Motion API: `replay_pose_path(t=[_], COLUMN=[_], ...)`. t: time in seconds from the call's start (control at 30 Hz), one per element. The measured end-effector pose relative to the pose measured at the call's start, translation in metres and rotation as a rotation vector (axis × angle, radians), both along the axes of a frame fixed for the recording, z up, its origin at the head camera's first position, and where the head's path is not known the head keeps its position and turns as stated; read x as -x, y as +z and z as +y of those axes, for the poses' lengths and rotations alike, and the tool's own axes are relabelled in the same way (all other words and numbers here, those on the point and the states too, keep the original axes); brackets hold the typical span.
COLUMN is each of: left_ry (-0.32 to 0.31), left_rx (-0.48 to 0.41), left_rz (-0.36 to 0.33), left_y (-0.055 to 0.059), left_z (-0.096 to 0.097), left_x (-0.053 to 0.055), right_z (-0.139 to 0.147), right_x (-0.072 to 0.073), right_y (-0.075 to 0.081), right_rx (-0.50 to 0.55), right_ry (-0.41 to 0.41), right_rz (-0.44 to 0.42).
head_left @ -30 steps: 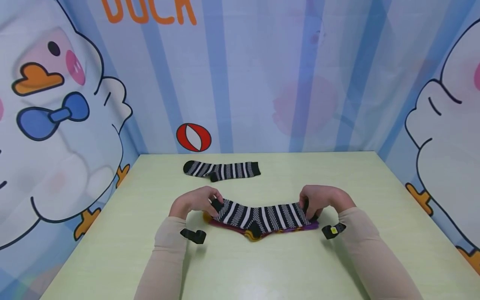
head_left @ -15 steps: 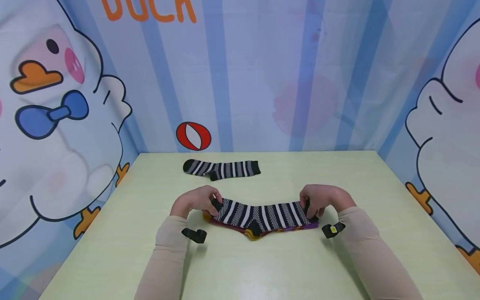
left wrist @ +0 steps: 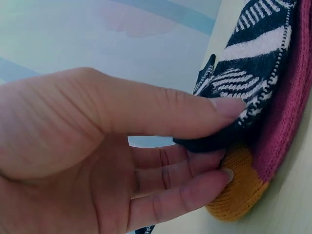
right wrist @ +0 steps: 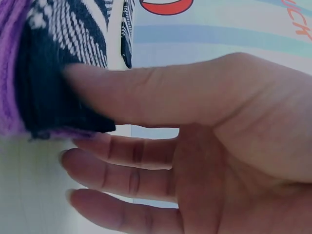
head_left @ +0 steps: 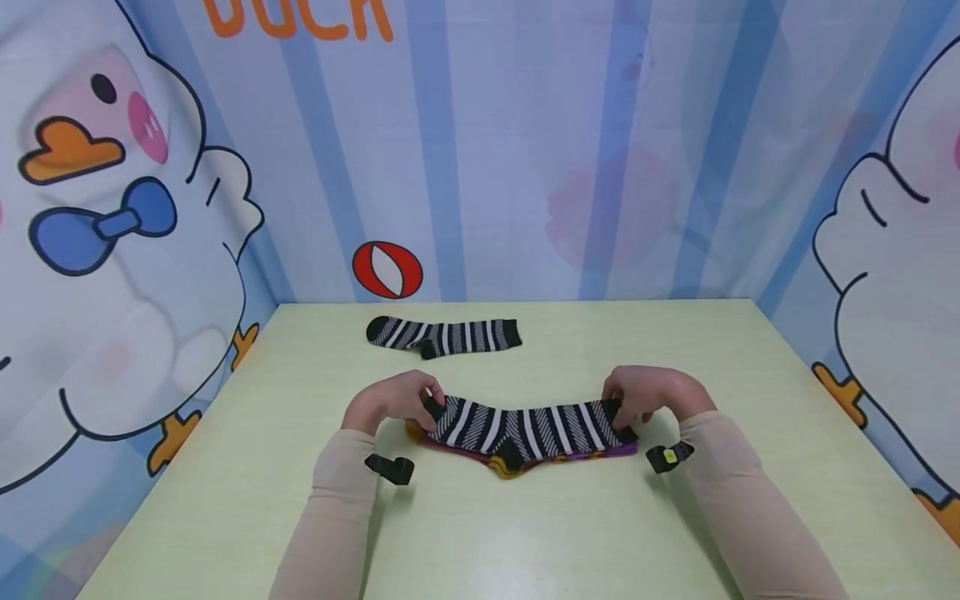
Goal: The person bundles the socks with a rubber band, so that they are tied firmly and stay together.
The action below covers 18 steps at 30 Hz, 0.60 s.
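A black-and-white striped sock (head_left: 551, 432) lies over a maroon, mustard and purple sock (left wrist: 287, 122) on the table. The lower sock's mustard heel (head_left: 507, 468) peeks out at the front. My left hand (head_left: 401, 398) pinches the black toe of the striped sock, thumb above and fingers below; the mustard toe (left wrist: 234, 190) sits under it. At the other end, my right hand (head_left: 641, 392) holds the black cuff (right wrist: 53, 92), its thumb on top and blurred. The right index finger is hidden, and the other fingers lie loosely bent below the cuff.
A second striped sock (head_left: 450, 337) lies flat farther back, toe to the left. The pale table (head_left: 495, 533) ends at a blue striped backdrop (head_left: 510, 150) with printed ducks. Each wrist carries a small black camera, one on the left wrist (head_left: 390, 469).
My right hand has shifted slightly right and up, uncovering a little more of the cuff. The left hand and the socks have stayed nearly still.
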<state>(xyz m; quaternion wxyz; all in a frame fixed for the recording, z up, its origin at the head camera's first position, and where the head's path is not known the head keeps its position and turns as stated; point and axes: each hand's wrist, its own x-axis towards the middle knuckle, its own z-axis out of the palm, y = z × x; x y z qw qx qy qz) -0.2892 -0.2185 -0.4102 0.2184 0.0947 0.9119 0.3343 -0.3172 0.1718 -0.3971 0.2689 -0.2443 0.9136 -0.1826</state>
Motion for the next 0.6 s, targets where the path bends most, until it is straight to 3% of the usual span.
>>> replay_pose_path(t=[0.17,0.6], left_ry=[-0.011,-0.004], left_rx=[-0.012,-0.003], left_rz=[0.004,-0.024], left_y=[0.001,-0.001], left_z=[-0.002,-0.011], left_x=[0.0,0.0], right_z=[0.002,0.004], right_x=[0.001,0.006], right_y=[0.003,-0.003], right_rx=[0.01,0.036], right_ry=[0.063,-0.006], right_rz=[0.044,0.086])
